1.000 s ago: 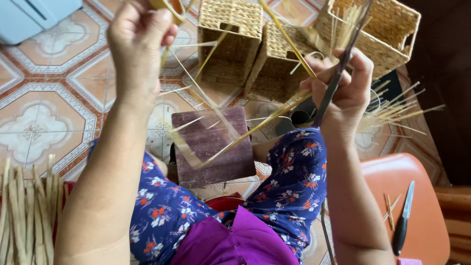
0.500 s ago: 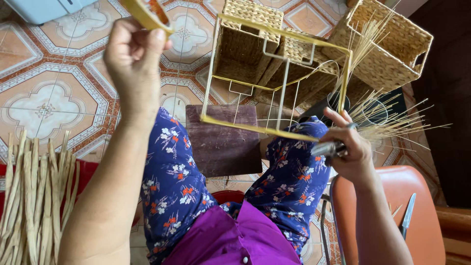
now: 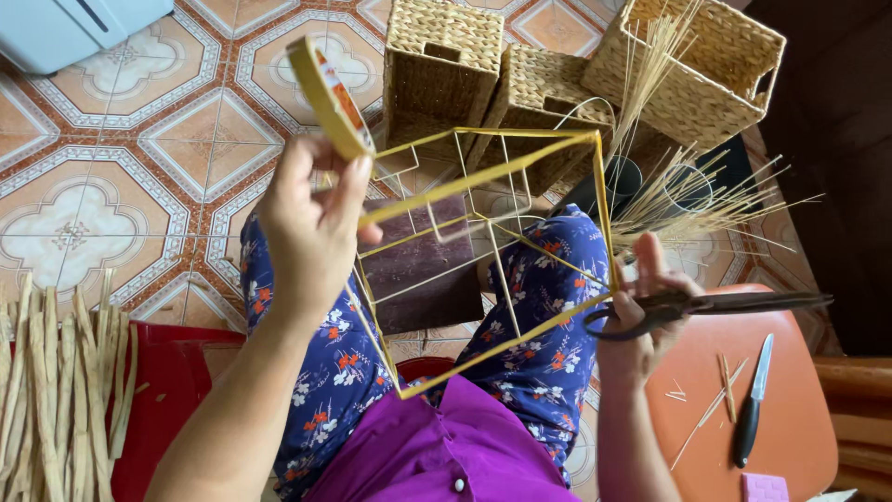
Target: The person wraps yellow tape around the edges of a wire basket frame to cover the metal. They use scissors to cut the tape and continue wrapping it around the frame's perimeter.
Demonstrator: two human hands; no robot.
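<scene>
Over the lap, one wire frame (image 3: 483, 270), one tape roll (image 3: 330, 98), one scissors (image 3: 706, 305)

Wire frame (image 3: 483, 251) now swung lower across the lap; left hand (image 3: 311, 232) descended with the tape roll (image 3: 330, 98); right hand (image 3: 641, 316) levelled the scissors (image 3: 706, 305).

The pale grey appliance (image 3: 70, 28) is cut off by the top and left edges, so its kind cannot be told; the bundle of dried reed strips (image 3: 56, 390) is cropped at the left and bottom edges; part of the wire frame (image 3: 483, 270) is hidden behind the left hand (image 3: 311, 232); the print on the roll of tape (image 3: 330, 98) is too small to be made out; the finger loops of the scissors (image 3: 706, 305) are partly covered by the right hand (image 3: 641, 316); the pink block (image 3: 767, 486) is cut by the bottom edge; the dark objects (image 3: 623, 181) beneath the loose straws are largely concealed.
</scene>
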